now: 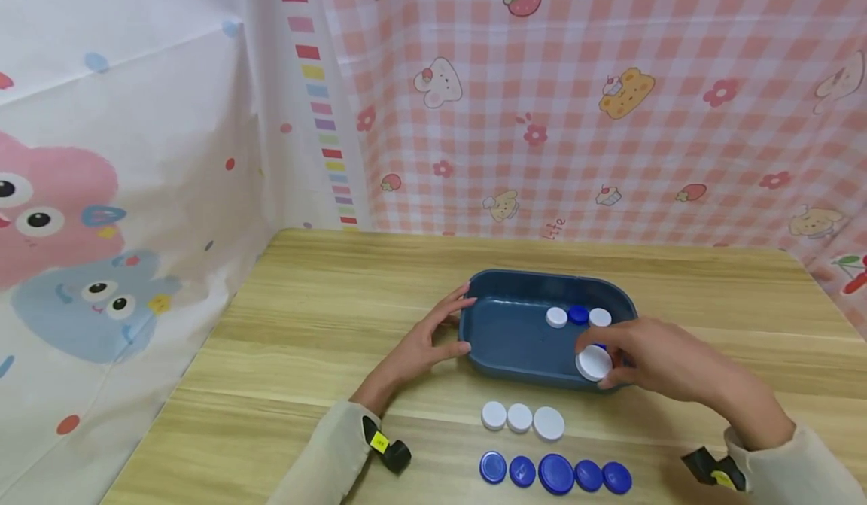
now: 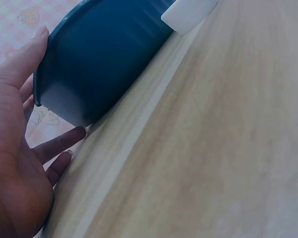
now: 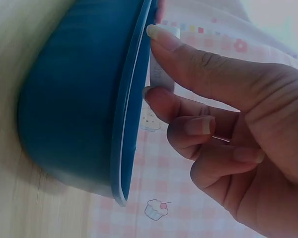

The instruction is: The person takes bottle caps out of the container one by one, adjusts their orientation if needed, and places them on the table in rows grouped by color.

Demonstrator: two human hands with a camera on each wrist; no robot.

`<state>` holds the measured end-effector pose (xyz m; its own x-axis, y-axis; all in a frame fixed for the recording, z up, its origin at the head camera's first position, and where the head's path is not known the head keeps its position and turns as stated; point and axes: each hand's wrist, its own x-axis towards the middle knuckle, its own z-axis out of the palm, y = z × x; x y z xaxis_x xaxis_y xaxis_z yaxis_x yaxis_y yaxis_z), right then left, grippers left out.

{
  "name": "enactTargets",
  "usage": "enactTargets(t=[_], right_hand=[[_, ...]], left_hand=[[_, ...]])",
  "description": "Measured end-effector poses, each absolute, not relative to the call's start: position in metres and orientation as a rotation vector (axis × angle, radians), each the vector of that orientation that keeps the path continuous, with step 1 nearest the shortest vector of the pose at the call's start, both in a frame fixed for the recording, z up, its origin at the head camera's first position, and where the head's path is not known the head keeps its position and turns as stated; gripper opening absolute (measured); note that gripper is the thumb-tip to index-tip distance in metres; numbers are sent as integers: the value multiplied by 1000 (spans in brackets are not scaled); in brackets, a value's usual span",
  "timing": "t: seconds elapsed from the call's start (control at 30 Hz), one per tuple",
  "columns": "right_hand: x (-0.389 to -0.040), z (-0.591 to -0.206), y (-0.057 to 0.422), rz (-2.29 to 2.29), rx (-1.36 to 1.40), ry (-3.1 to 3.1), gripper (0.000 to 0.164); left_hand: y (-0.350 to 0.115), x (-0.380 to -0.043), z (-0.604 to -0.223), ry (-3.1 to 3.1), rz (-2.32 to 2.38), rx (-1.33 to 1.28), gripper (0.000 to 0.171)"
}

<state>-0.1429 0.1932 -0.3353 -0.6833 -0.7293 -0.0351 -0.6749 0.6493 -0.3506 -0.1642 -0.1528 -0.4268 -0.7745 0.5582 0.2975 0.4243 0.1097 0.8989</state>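
A dark blue tray (image 1: pixel 508 332) stands on the table, its left end between the spread thumb and fingers of my left hand (image 1: pixel 431 339), which touches it from outside. My right hand (image 1: pixel 660 358) pinches a large white bottle cap (image 1: pixel 594 363) between thumb and fingers, above the tray's near right rim. Inside the tray lie two small white caps (image 1: pixel 556 317) and a blue cap (image 1: pixel 579 314). Another bit of blue shows behind the pinched cap, mostly hidden. In the right wrist view, the held cap (image 3: pixel 161 74) is seen edge-on.
In front of the tray, three white caps (image 1: pixel 519 418) form a row on the wooden table (image 1: pixel 325 302). Nearer to me runs a row of several blue caps (image 1: pixel 557 474), the middle one largest. A pink checked cloth (image 1: pixel 542 151) hangs behind the table.
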Motion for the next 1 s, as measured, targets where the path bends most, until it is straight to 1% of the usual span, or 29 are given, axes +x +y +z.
enactTargets(t=[0.33,0.63,0.8,1.0], right_hand=[[-127,-338,191,-482,-1211,2681,43],[-115,-340,194,-498,-1189,2619,42],[-110,-345,194,-515,-1225,2573,41],[-106,-355,193,-537,-1197,2532,39]], left_hand=[[-154,-165,-429,2272,1745,984,60],[-153,-163,-424,2258,1743,982,60],[-153,-164,-425,2256,1740,987,61],[-153,-164,-426,2249,1745,989,61]])
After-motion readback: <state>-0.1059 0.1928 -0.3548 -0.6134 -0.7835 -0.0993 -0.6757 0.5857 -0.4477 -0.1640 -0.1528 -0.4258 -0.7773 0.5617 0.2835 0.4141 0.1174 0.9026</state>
